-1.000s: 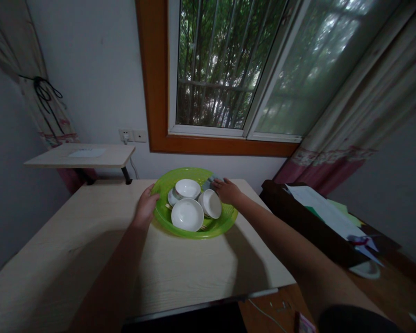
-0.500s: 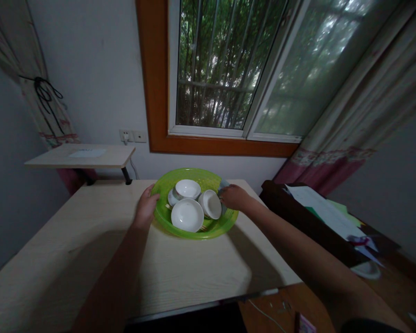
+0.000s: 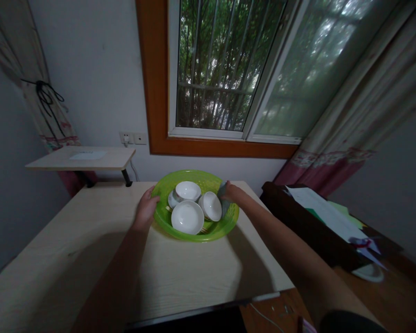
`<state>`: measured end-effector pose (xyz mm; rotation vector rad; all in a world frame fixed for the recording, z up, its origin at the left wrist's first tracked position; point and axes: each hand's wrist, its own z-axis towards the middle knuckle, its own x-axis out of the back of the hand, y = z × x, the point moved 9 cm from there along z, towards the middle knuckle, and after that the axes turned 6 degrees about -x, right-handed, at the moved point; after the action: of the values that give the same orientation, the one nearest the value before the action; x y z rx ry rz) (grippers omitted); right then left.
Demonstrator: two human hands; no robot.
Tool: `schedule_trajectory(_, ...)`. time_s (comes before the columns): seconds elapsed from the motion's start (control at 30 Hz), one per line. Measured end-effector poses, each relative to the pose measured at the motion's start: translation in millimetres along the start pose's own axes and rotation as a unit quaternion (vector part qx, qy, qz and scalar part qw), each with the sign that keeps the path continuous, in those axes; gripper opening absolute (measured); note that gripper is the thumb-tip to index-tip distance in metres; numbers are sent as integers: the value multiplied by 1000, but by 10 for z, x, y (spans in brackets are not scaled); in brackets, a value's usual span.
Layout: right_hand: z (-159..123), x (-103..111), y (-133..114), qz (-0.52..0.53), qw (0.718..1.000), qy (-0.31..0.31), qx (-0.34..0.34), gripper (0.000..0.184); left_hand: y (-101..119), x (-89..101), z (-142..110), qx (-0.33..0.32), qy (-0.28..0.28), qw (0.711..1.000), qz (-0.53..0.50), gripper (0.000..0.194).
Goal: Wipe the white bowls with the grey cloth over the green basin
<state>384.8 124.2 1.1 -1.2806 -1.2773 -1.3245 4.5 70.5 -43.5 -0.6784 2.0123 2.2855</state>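
Observation:
A round green plastic basin (image 3: 194,233) sits on the far part of a light wooden table (image 3: 90,259). Three white bowls (image 3: 187,216) lie inside it, one tipped on its side, over yellowish cutlery. My left hand (image 3: 146,210) is curled on the basin's left rim. My right hand (image 3: 233,193) grips the right rim, fingers wrapped over the edge beside a grey cloth (image 3: 223,190) tucked in the basin.
A small side table (image 3: 79,158) stands at the back left under a wall socket. A dark desk with papers (image 3: 329,215) is to the right. A barred window and curtains fill the wall behind. A cable lies on the floor.
My right hand has moved from inside the basin near the cloth to its right rim. The basin has shifted very slightly. My left hand stays on the left rim.

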Motion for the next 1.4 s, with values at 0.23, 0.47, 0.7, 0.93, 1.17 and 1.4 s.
schedule_trajectory(0.23, 390, -55, -47, 45, 998, -15, -41, 60, 17, -22, -18, 8, -13, 1000, -19, 68)
schedule_trajectory(0.47, 546, -48, -92, 79, 995, -5, -55, 55, 23, -19, -34, 4, -2, 1000, -23, 65)
schedule_trajectory(0.7, 498, -132, 59, 87, 995, -20, -52, 63, 2, 51, -59, 8, 58, 998, -17, 81)
schedule_trajectory(0.93, 275, -149, 227, 99, 995, 25, -20, 86, -20, 47, -34, 7, 44, 999, -17, 76)
schedule_trajectory(1.17, -196, 312, -66, 99, 949, 154, 258, 44, -56, 43, 11, 11, 26, 999, -18, 75)
schedule_trajectory(1.4, -375, 59, -51, 64, 930, 45, 359, 53, -83, 59, 18, 19, 30, 999, -19, 75)
